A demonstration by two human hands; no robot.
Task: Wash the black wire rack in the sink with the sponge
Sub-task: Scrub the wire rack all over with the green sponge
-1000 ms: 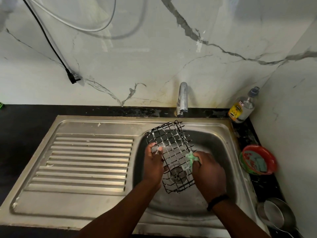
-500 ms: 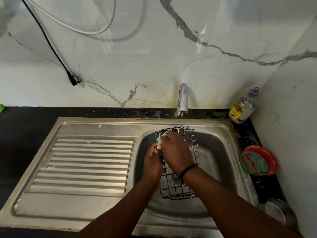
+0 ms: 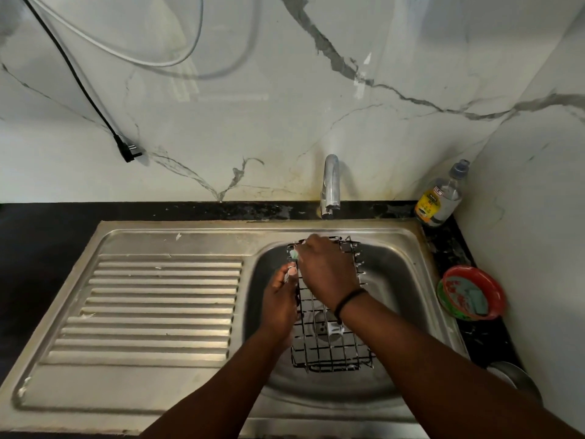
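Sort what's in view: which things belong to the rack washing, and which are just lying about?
In use: rack, sponge, sink, left hand, right hand.
Lying about: tap, bottle, red bowl, black plug.

The sink (image 3: 408, 270) beneath the hands is formed of brushed stainless steel, dull-glossy and streaked, with a ribbed draining board (image 3: 158, 305) pressed into the sheet to the left of the hands. The wire rack (image 3: 329, 346) is made of thin dark-coated metal wire. The tap (image 3: 330, 185) beyond the hands is polished chrome. The wall (image 3: 285, 122) is clad in glossy, smooth, veined marble-look panels. The worktop (image 3: 38, 248) is dark speckled stone. To the right, a clear plastic bottle (image 3: 441, 198) and a glossy red plastic bowl (image 3: 493, 280) are seen.
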